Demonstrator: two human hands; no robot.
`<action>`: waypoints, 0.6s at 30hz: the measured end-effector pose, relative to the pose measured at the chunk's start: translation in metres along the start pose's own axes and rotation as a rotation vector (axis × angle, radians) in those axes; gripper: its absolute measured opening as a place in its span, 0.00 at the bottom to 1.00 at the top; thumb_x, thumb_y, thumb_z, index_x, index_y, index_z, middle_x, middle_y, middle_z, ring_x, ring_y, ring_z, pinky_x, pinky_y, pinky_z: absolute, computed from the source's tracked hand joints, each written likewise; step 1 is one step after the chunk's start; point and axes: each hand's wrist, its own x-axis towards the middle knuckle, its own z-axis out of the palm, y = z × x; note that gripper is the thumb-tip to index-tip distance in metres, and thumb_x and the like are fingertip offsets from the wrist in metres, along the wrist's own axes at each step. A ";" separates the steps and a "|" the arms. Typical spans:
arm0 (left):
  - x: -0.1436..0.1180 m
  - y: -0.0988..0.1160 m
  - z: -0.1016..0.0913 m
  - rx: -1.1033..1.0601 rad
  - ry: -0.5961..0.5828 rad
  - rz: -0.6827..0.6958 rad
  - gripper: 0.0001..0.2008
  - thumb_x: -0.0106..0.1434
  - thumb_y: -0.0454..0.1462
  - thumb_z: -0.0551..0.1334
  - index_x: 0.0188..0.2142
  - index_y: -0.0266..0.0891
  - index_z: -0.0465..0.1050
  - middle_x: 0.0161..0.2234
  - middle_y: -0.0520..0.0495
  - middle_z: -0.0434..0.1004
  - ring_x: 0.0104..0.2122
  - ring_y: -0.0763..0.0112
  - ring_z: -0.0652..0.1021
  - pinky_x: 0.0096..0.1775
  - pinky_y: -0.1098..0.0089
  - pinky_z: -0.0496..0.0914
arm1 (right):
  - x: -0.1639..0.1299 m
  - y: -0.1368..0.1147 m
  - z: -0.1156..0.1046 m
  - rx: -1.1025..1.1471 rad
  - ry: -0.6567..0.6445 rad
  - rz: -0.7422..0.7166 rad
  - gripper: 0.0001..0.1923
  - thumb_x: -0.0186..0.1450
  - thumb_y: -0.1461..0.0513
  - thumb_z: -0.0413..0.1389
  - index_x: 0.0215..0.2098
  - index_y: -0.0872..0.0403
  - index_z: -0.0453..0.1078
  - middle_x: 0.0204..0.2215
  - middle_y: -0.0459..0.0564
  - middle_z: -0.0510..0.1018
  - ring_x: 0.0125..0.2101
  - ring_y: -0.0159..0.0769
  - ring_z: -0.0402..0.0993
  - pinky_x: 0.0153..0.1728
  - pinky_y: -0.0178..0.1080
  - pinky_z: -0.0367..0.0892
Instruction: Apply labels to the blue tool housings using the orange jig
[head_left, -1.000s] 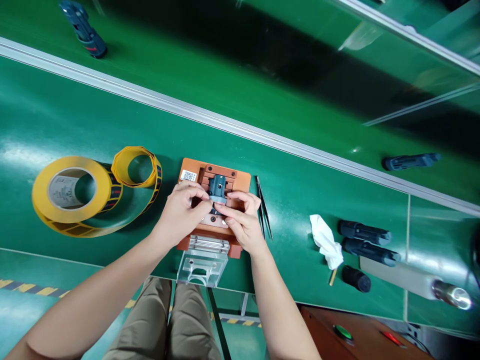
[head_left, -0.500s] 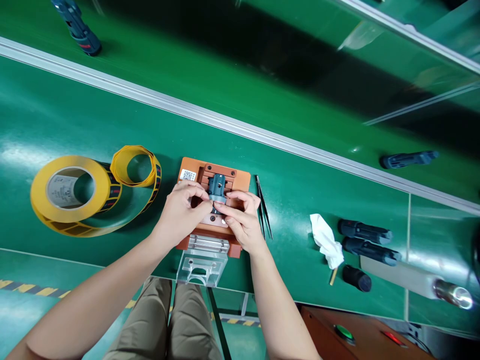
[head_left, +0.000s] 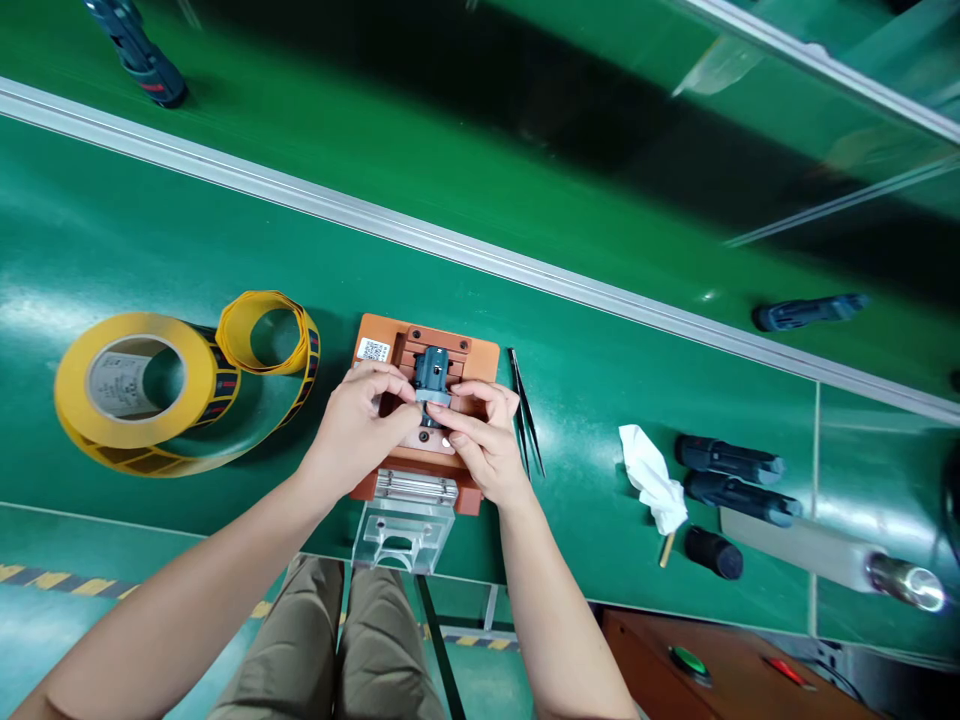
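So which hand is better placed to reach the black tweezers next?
Probably the right hand: the black tweezers lie beside it, while the left hand is farther off, across the blue tool.

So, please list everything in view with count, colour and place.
Flat worktop: one, green, central
Rectangular fixture: one, orange, worktop centre
Boxy housing: one, dark blue, in fixture
Flat plate: one, clear, fixture's near edge
Label roll: one, yellow, left
Loose coil: one, yellow, beside roll
Slim tweezers: one, black, beside fixture
Crumpled sheet: one, white, right of tweezers
Short stick: one, tan, beside sheet
Metal rail: one, silver, across picture
Elongated tool bodies: four, dark blue, two near sheet, two beyond rail
Short cylinder: one, black, near sheet
Long cylinder: one, whitish, far right
Control box: one, orange-brown, lower right, green button, red switch
Floor stripes: several, yellow-black, lower left
Legs: two, khaki, bottom
Left hand, right hand: two, bare, at housing
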 end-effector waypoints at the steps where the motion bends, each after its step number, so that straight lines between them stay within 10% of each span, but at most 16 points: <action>1: 0.000 0.000 0.000 -0.005 -0.001 0.001 0.02 0.54 0.33 0.64 0.28 0.41 0.76 0.39 0.49 0.74 0.44 0.63 0.76 0.52 0.57 0.69 | 0.000 0.000 0.000 0.001 0.000 0.000 0.18 0.74 0.50 0.47 0.54 0.36 0.76 0.52 0.50 0.68 0.55 0.47 0.59 0.57 0.56 0.56; 11: -0.005 -0.007 -0.004 -0.105 -0.068 0.031 0.04 0.55 0.35 0.67 0.33 0.42 0.77 0.45 0.47 0.73 0.49 0.62 0.75 0.54 0.58 0.67 | 0.004 -0.006 -0.010 0.207 0.035 0.149 0.23 0.71 0.53 0.55 0.64 0.39 0.65 0.53 0.52 0.69 0.57 0.46 0.63 0.59 0.54 0.60; 18: -0.011 -0.005 -0.006 -0.003 -0.046 0.151 0.06 0.58 0.38 0.69 0.35 0.43 0.76 0.47 0.45 0.73 0.52 0.59 0.74 0.56 0.55 0.66 | 0.028 -0.025 -0.014 0.158 0.010 0.208 0.14 0.72 0.59 0.53 0.53 0.44 0.76 0.49 0.52 0.71 0.54 0.43 0.66 0.59 0.52 0.61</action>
